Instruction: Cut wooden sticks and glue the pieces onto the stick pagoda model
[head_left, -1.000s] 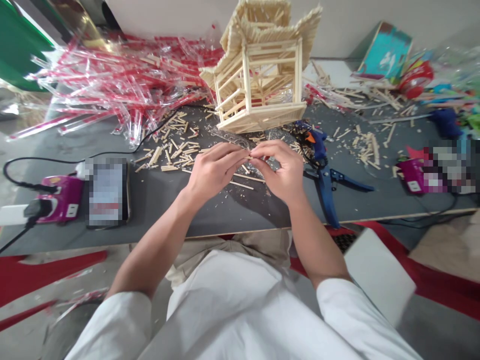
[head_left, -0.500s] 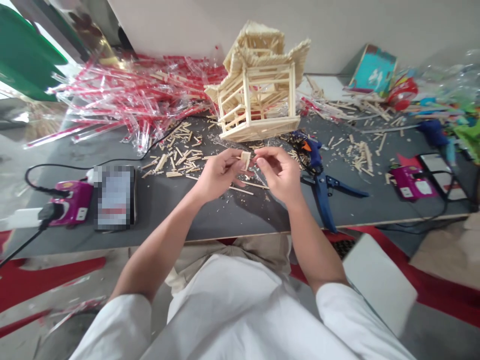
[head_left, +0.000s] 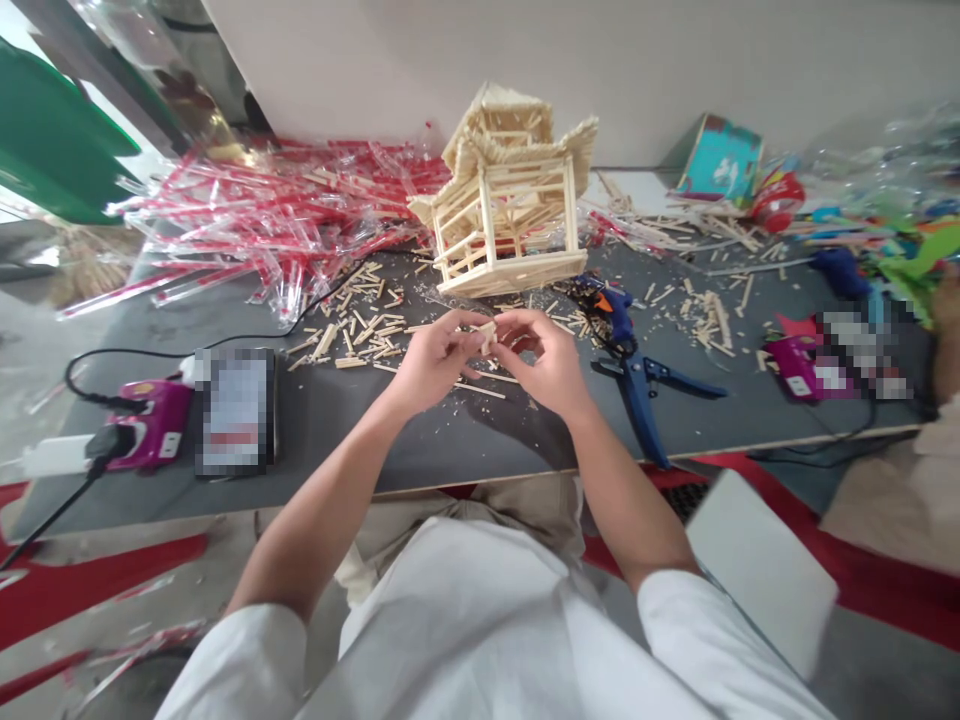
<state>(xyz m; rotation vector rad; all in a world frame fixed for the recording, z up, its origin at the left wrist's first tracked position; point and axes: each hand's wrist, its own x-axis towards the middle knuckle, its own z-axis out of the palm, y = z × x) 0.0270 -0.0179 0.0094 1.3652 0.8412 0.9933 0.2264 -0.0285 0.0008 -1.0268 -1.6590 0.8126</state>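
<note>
One camera, worn on the head, is looking forward and down from above the white shirt (head_left: 465, 620), which is filling the bottom of the view. It is facing across the grey table (head_left: 322, 410) towards the pale wall (head_left: 637, 70), and the left hand (head_left: 424, 368) and right hand (head_left: 551, 368) are appearing near mid-frame.

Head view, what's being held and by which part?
A small pale wooden piece, between the left hand and right hand; exactly which part is held can't be told.
</note>
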